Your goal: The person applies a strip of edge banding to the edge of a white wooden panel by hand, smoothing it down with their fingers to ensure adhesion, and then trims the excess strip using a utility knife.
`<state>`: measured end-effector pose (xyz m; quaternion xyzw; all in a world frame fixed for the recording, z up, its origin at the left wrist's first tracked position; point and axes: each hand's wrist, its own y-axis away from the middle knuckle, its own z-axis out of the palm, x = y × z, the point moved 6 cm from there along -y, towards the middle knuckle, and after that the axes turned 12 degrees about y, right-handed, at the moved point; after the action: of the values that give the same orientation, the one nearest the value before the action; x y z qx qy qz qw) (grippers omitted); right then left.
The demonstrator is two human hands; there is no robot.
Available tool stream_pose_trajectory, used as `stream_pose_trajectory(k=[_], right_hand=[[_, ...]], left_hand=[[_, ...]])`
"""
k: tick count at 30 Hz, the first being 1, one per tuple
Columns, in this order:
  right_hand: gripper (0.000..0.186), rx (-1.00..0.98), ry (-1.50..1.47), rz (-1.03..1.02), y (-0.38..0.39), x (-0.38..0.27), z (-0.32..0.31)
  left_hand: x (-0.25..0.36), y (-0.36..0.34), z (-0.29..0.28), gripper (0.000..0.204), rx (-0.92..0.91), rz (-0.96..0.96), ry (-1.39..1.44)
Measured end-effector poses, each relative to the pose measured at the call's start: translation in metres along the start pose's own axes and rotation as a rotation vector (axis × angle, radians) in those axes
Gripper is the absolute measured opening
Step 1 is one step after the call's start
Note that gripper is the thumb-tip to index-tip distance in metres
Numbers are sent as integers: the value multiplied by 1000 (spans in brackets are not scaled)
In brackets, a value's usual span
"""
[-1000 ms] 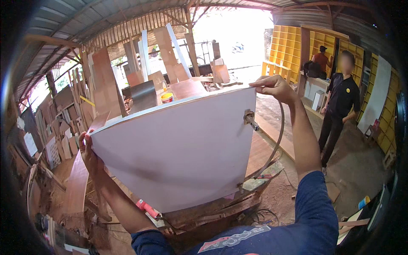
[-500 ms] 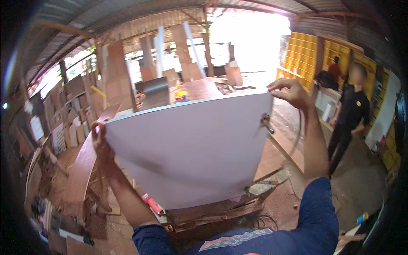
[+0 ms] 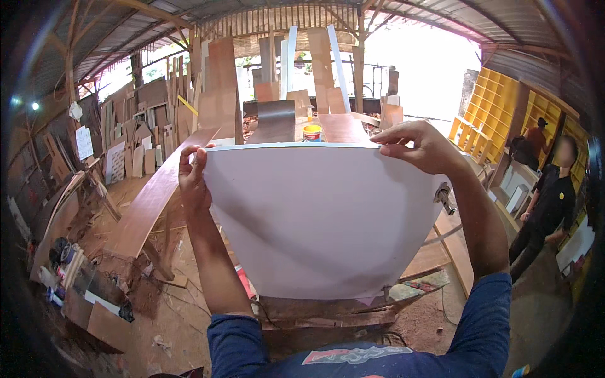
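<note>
Navy shirt [image 3: 391,359]: one, nearest, with a red and grey printed patch across the front; its lettering is bent and not clear.
Left hand [image 3: 195,176]: pinching the board's upper left corner, thumb in front.
Right hand [image 3: 419,148]: gripping the top edge, thumb on the near face; half a second ago it was at the right corner, now it is farther in.
White board [image 3: 321,214]: one, between the two hands, broad face to the wearer, no writing seen on it; its top edge, slanted earlier, now runs nearly level.
Metal fitting [image 3: 445,198]: one seen, on the board's right side, below the right hand.
Wooden surface [image 3: 328,317]: under the board's lower edge; whether they touch, I cannot tell.
Red tool [image 3: 245,282]: one, now mostly covered by the left forearm [image 3: 222,277]; more of it showed before.
Brown plank [image 3: 142,205]: one long piece, left of the board.
Yellow tub [image 3: 312,133]: one, beyond the top edge, label unreadable.
Pale strips [image 3: 338,66]: two, standing upright.
Paper sheet [image 3: 84,142]: one, far left, marks too small to read.
People: two at right, one in black [image 3: 549,205] with one yellow badge [image 3: 561,196], one in orange [image 3: 537,138] farther off.
Yellow shelves [image 3: 488,107]: at least two.
</note>
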<state>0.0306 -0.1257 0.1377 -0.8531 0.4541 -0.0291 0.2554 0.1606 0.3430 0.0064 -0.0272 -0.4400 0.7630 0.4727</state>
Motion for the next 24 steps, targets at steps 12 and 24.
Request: stream_pose_trajectory(k=[12, 24], right_hand=[[25, 26, -156, 1, -36, -25, 33], [22, 48, -194, -25, -70, -60, 61]], left_hand=[[-1, -2, -1, 28, 52, 33, -63], [1, 0, 5, 26, 68, 22, -38]])
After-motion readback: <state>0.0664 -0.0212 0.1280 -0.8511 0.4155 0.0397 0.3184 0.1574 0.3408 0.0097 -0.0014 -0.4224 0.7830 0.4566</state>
